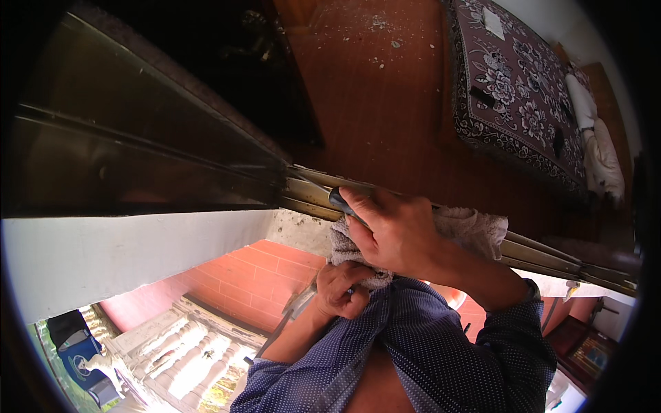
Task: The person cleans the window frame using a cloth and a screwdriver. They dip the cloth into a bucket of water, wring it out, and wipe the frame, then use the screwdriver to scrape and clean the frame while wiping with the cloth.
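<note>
My right hand [400, 232] grips the dark handle of a screwdriver-like tool [341, 199]. Its thin metal shaft reaches left into the groove of a brass-coloured sliding window track [310, 199], close to the edge of a dark window panel [155, 149]. A crumpled grey-beige towel [467, 227] is draped across the track, partly under my right hand and forearm. Below it, my left hand [343, 289] rests against the towel's near edge with its fingers curled. Whether those fingers pinch the cloth is hidden.
Beyond the track, pale debris [379, 23] is scattered on a reddish floor [372, 113]. A bed with a floral cover [516, 88] stands at the right. On my side are a white wall [139, 258], orange-red tiles [258, 268] and a pale balustrade [191, 351].
</note>
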The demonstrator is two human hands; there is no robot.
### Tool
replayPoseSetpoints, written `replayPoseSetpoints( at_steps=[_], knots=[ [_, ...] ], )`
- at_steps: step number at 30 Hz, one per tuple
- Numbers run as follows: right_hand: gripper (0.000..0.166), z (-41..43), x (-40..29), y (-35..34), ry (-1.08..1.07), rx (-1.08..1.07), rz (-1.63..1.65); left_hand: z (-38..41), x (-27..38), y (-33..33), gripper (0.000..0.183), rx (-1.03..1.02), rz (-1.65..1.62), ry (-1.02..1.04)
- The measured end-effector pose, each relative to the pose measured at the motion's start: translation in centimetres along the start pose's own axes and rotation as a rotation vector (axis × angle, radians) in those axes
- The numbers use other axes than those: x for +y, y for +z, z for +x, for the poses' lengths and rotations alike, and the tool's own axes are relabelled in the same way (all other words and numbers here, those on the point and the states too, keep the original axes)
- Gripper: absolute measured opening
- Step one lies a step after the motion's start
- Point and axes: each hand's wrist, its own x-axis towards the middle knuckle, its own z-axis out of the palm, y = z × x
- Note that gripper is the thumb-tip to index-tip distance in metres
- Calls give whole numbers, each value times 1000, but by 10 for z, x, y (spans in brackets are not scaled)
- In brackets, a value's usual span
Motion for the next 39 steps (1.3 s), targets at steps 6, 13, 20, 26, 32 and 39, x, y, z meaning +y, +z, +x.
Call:
replayPoseSetpoints(
  at_steps=[6,13,20,26,32,39],
  knots=[
    [38,-1,5,-24,52,1,191,2,0,2,38,33,-46,-29],
    [36,13,10,-21,220,-163,293,6,2,1,36,33,-44,-41],
    [31,8,14,2,117,0,341,5,3,1,37,29,-30,-45],
    [37,4,14,-2,156,-67,388,4,2,1,40,32,-22,-35],
    [39,-4,20,2,83,59,428,3,1,1,40,24,-22,-26],
    [37,3,20,-23,199,-146,367,2,0,0,42,26,-49,-32]
  ],
)
